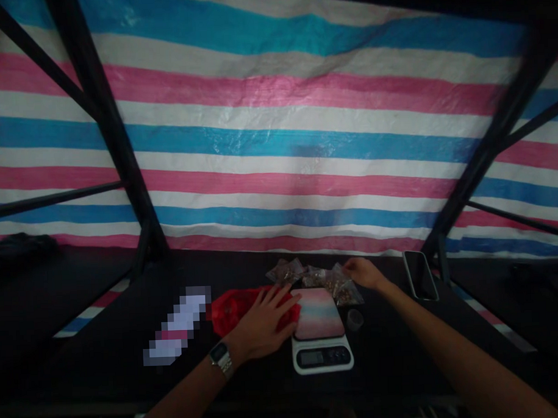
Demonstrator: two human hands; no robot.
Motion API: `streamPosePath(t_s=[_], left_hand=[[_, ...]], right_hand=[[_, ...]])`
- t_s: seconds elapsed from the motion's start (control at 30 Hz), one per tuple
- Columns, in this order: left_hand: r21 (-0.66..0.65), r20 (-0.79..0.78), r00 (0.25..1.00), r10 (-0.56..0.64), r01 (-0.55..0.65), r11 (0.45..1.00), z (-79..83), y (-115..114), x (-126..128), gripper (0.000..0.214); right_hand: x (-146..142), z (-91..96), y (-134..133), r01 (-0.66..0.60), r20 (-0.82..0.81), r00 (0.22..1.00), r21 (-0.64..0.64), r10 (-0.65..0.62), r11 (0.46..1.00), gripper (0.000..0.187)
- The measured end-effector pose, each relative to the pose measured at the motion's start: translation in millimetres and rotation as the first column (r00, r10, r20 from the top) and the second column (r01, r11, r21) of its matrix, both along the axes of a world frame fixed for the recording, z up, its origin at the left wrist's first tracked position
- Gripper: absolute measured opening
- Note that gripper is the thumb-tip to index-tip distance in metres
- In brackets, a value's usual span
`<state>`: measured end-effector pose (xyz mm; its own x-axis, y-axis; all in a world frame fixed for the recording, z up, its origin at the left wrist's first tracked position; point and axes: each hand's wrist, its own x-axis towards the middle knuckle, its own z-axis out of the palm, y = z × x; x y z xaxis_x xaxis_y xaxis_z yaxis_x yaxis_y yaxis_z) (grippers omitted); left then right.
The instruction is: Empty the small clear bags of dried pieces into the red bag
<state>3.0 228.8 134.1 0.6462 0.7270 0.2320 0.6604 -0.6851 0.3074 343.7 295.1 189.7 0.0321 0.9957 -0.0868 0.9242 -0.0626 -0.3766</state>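
My left hand (263,322), with a metal watch (221,359) on the wrist, lies flat with fingers spread on a red plastic bag (227,308), just left of a white digital kitchen scale (321,348). My right hand (361,272) reaches past the scale and its fingers close on one of several small clear packets of brownish bits (341,286) lying behind the scale. Another packet (285,271) lies further left. A small clear cup (355,319) stands right of the scale.
A dark phone (420,275) lies at the right on the black table (394,363). A blurred white item (177,328) lies to the left. Black metal frame bars (111,135) and a blue, pink and white striped tarp (285,123) rise behind.
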Motion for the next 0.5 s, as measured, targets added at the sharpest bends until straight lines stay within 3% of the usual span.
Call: streamPosePath(t_s=[0.13,0.27,0.4,0.5], left_hand=[[0.020,0.019,1.000,0.010,-0.010,1.000,-16.3,15.2,-9.5,0.060],[0.009,0.030,0.999,0.020,-0.020,1.000,-15.7,21.2,-9.3,0.061],[0.057,0.134,0.989,0.058,-0.066,0.996,8.8,17.0,-2.0,0.058],[-0.015,0.381,0.919,0.097,-0.099,0.995,37.7,6.1,8.6,0.052]], right_hand=[[16.2,9.3,-6.9,0.015,-0.115,0.993,0.137,0.001,0.990,0.026],[18.3,27.7,-18.9,0.021,-0.241,0.970,0.247,0.041,0.969,0.031],[3.5,52.1,-36.7,-0.013,-0.372,0.923,0.239,0.103,0.971,0.033],[-21.0,67.9,-50.3,-0.053,-0.464,0.875,0.183,0.134,0.982,0.030]])
